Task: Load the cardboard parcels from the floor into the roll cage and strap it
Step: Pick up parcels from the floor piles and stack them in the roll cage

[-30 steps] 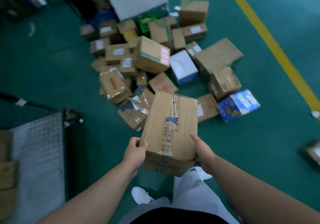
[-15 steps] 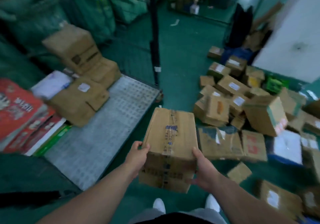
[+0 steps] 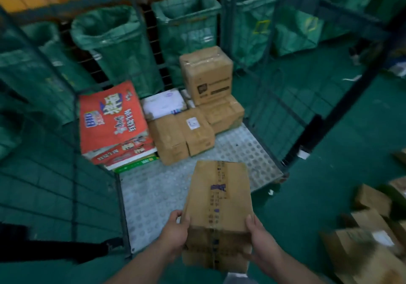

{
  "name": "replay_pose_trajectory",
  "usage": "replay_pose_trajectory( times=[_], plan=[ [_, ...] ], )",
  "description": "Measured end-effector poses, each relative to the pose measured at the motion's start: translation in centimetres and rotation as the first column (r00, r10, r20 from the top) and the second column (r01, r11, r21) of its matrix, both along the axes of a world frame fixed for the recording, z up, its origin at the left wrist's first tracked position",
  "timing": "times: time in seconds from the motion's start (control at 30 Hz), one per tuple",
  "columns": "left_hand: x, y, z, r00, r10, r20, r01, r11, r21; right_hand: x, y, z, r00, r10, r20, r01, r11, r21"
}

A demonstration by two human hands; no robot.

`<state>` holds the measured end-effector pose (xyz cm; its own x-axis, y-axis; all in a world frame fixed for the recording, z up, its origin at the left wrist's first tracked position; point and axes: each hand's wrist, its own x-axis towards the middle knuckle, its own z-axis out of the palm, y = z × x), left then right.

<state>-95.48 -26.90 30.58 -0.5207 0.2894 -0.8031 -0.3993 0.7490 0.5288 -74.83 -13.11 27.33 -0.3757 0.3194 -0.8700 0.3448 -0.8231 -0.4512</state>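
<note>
I hold a long taped cardboard parcel [image 3: 216, 206] in front of me, over the front edge of the roll cage's grey perforated floor [image 3: 153, 195]. My left hand [image 3: 174, 232] grips its left side and my right hand [image 3: 262, 244] grips its right side near the bottom end. At the back of the cage lie several brown parcels [image 3: 182, 137], a taller box [image 3: 207, 74] stacked on another, a white parcel [image 3: 163, 103] and a stack of red printed cartons [image 3: 112, 118].
The cage's wire mesh sides [image 3: 66, 184] stand left and right [image 3: 283, 116], the front is open. Green sacks [image 3: 116, 41] hang behind the cage. More cardboard parcels [image 3: 369, 246] lie on the green floor at the lower right.
My view has swung left from the parcel pile to face the roll cage. The parcel in both hands has come along and now hangs over the cage floor's front.
</note>
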Motion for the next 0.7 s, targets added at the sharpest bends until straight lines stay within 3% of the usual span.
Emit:
replay_pose_trajectory(
  times=[0.17,0.33,0.53,0.7],
  plan=[
    [-6.0,3.9,0.9,0.981,0.166,-0.098,-0.167,0.986,0.003,-9.7,7.8,1.6,0.977,0.184,-0.107,-0.176,0.981,0.082],
    [-12.3,6.8,1.2,0.927,0.294,-0.234,-0.298,0.954,0.020,-18.4,11.6,2.7,0.920,0.390,-0.028,-0.366,0.885,0.289],
    [-22.7,12.4,0.9,0.924,0.281,-0.258,-0.251,0.957,0.143,-28.4,15.4,0.6,0.925,0.360,0.119,-0.374,0.816,0.441],
    [-32.4,17.6,-0.5,0.926,0.247,-0.286,-0.207,0.964,0.164,-37.3,19.6,-0.2,0.923,0.328,0.203,-0.385,0.799,0.462]
  ],
)
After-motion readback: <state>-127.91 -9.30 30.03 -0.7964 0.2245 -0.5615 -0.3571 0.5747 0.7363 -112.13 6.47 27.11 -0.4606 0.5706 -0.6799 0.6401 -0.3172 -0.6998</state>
